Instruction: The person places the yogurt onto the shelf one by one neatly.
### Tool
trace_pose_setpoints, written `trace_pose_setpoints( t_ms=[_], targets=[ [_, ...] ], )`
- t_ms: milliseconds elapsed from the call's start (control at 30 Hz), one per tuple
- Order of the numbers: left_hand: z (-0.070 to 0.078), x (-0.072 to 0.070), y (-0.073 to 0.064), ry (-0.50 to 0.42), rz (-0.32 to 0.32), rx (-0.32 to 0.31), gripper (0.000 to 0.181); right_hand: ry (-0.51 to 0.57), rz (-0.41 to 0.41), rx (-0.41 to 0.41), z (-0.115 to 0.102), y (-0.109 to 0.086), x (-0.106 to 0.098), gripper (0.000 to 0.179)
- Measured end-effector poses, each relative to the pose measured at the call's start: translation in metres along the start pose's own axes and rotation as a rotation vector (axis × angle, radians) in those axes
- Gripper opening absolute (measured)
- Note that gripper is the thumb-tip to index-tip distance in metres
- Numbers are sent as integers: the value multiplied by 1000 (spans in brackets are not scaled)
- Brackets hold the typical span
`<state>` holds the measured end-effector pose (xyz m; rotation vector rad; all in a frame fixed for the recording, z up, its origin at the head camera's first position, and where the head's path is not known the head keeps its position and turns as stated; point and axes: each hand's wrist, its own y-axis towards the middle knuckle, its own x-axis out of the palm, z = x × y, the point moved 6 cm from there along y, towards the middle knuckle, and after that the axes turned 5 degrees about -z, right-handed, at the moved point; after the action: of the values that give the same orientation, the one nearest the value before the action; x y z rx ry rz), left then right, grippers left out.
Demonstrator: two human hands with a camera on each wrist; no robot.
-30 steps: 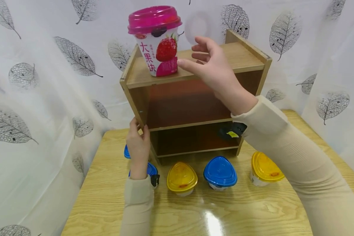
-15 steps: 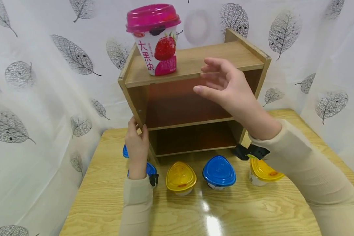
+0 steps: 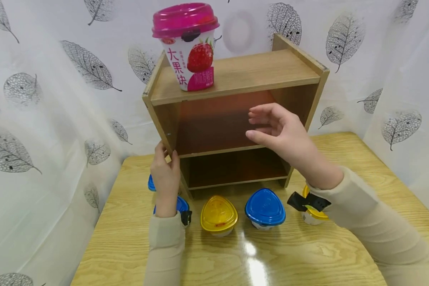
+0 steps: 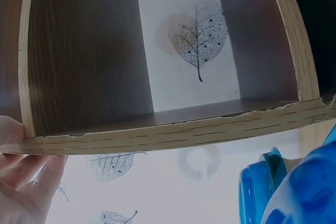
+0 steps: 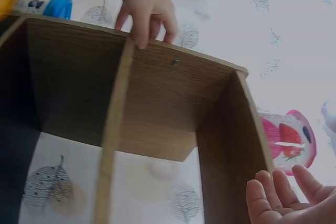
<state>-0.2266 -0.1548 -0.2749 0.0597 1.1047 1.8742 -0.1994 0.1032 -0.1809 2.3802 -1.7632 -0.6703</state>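
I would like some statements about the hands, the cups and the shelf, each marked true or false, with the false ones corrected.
1. The strawberry yogurt cup stands on top of the wooden shelf. True.
2. The right hand is gripping the strawberry yogurt cup. False: the right hand is apart from it and holds nothing.
3. The left hand grips the wooden shelf at its side panel. True.
4. The strawberry yogurt cup has a blue lid. False: its lid is pink.
5. A yellow-lidded cup stands in front of the wooden shelf. True.
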Motion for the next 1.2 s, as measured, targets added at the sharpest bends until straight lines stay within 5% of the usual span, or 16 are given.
trace_pose_setpoints(
  t_ms=[1200],
  targets=[
    [-1,1,0,2,0,-7,28,12,-13,195,96,-26,9,44]
  ],
)
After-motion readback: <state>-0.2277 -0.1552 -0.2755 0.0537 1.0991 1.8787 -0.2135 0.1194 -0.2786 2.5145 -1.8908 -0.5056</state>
